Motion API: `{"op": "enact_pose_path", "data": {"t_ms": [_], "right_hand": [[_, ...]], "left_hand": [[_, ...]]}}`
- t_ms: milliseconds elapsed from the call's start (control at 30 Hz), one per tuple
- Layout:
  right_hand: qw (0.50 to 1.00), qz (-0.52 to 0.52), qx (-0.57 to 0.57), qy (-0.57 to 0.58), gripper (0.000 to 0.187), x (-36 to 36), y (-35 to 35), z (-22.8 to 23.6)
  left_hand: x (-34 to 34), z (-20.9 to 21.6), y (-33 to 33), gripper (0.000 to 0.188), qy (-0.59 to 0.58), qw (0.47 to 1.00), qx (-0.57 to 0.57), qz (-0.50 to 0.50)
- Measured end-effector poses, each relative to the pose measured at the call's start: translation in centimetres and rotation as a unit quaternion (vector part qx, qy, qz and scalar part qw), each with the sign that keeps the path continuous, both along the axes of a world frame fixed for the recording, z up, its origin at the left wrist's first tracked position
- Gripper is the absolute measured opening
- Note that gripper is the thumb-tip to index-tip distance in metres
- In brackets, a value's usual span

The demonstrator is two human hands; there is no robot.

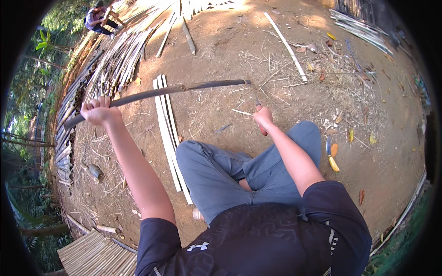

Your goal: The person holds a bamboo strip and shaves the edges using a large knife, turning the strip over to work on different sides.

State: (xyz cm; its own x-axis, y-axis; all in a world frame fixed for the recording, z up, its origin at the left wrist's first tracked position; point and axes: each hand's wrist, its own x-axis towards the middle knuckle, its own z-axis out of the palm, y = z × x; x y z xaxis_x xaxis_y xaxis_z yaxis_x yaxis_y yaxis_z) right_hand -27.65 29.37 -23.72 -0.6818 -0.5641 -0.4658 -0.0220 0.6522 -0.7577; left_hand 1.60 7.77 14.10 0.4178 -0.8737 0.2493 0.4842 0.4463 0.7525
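Observation:
My left hand is closed round a long dark split-bamboo strip near its left end. The strip reaches across in front of me, slightly bowed, with a joint part way along. Its far right end stops just above my right hand. That hand is closed on the reddish handle of a knife; a thin dark blade seems to point up toward the strip's end, though whether they touch I cannot tell. Under the raised strip, several pale bamboo slats lie on the ground beside my left knee.
A second knife with a yellow handle lies right of my right knee. Stacked bamboo strips line the far left. A single pale slat rests ahead among shavings. Another person sits at the far upper left. A bottle lies at left.

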Motion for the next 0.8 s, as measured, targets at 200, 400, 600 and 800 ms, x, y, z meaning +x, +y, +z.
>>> {"op": "enact_pose_path", "data": {"t_ms": [200,400,600,800], "right_hand": [[0.998,-0.045,0.047,0.017,0.017,4.2,5.8,-2.5],[0.971,0.19,0.14,-0.042,0.031,7.4,7.5,0.2],[0.928,0.288,0.189,0.146,0.055,10.8,6.6,5.8],[0.921,0.185,-0.183,0.29,0.078,5.2,-4.3,16.5]], "left_hand": [[-1.8,2.0,1.4,0.037,0.007,0.98,-0.098,-0.175],[-3.3,2.9,2.8,0.039,-0.02,0.947,-0.157,-0.279],[-3.2,3.0,3.1,0.039,-0.02,0.935,-0.171,-0.311],[-4.1,4.0,4.8,0.039,-0.024,0.902,-0.194,-0.385]]}}
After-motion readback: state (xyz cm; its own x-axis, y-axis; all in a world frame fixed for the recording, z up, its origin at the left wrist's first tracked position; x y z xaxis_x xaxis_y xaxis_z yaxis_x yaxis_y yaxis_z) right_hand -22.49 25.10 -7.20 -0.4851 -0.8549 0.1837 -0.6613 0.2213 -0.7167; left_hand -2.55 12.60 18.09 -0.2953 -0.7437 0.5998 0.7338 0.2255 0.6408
